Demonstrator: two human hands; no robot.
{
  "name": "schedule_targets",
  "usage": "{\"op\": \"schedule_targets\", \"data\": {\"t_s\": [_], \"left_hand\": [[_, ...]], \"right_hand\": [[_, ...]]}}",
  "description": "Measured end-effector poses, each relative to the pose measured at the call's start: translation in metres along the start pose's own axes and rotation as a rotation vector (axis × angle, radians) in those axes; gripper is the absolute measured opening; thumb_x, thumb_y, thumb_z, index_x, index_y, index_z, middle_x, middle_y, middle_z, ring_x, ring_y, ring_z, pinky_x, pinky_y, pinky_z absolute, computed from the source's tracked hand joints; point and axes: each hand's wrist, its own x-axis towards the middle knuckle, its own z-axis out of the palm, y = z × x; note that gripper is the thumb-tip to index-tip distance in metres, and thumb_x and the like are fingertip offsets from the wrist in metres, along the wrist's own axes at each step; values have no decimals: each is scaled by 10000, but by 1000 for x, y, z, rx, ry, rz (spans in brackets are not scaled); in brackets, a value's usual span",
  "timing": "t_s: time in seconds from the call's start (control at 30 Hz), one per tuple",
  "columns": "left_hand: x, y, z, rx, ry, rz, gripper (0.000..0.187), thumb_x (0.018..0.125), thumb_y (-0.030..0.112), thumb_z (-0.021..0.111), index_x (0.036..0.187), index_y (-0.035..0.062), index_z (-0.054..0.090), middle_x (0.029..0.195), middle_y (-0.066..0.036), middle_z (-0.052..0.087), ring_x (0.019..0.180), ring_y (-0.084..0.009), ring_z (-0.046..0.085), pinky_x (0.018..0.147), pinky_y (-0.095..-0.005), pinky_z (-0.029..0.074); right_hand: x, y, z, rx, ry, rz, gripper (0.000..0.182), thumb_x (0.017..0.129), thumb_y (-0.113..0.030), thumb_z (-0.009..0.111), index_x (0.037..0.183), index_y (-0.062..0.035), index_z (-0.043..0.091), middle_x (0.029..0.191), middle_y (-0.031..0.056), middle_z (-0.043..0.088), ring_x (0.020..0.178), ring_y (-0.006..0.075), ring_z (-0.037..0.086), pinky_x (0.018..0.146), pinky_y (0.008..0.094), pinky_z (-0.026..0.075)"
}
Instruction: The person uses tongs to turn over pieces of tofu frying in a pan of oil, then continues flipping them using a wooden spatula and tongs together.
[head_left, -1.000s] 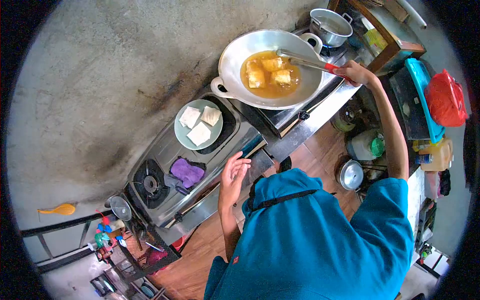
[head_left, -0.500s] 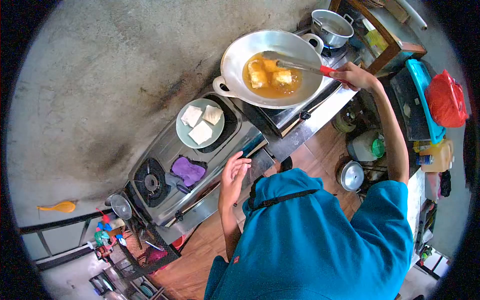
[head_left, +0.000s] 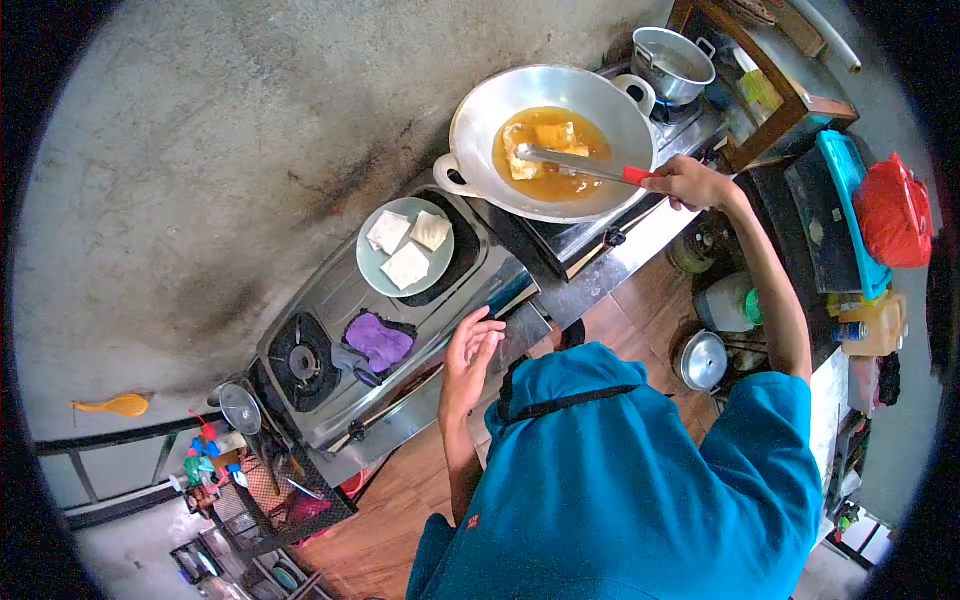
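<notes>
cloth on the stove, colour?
Purple cloth, beside the burner; head view shows it.

Small home kitchen, rough and well used. Bare concrete wall (head_left: 250, 130) with dark soot streaks behind the burners. Two steel gas stoves side by side: one (head_left: 380, 330) with an open burner, purple cloth (head_left: 376, 340) and plate (head_left: 405, 260) of pale squares; the other carries a wok (head_left: 550, 140) of oil with frying pieces. Aluminium pot (head_left: 672, 62) behind. Wooden floor (head_left: 400, 500), pot lid (head_left: 702, 360), jugs, cluttered wire rack (head_left: 270, 500).
</notes>
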Motion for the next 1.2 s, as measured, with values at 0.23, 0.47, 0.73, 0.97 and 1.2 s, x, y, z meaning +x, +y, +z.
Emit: {"op": "schedule_targets", "data": {"t_s": [0.23, 0.47, 0.73, 0.97, 1.2], "left_hand": [[0, 0, 0, 3, -8, 0, 434, 942, 194, 565, 1320, 19, 440, 1119, -121, 617, 1003, -179, 594, 909, -324, 441], [1, 2, 1, 1, -15, 1, 438, 939, 197, 574, 1320, 27, 443, 1115, -119, 618, 997, -175, 595, 895, -323, 447], [3, 2, 3, 0, -22, -2, 421, 942, 183, 565, 1315, 28, 446, 1113, -118, 619, 993, -173, 596, 885, -315, 450], [6, 5, 2, 11, -31, 12, 415, 941, 178, 563, 1312, 28, 449, 1116, -121, 620, 990, -177, 597, 889, -318, 451], [5, 3, 1, 16, -29, 5, 418, 941, 175, 563, 1315, 30, 446, 1117, -122, 619, 991, -180, 597, 895, -321, 450]], "right_hand": [[32, 17, -4, 180, -70, 25, 458, 850, -475, 612, 828, -18, 611, 565, 10, 484, 418, 87, 435, 346, 250, 308], [42, 22, -13, 234, -117, 35, 409, 866, -412, 587, 987, -21, 592, 593, 5, 504, 443, 79, 448, 359, 238, 316], [33, 24, -8, 330, -126, -23, 436, 872, -457, 582, 734, -44, 580, 488, -1, 480, 336, 53, 358, 295, 217, 217], [34, 28, -10, 339, -114, -21, 448, 869, -464, 581, 703, -48, 577, 494, -2, 472, 340, 54, 362, 294, 208, 229], [38, 32, -20, 269, -219, 58, 427, 837, -439, 597, 961, -31, 610, 576, -7, 520, 408, 59, 415, 341, 212, 289]]}}
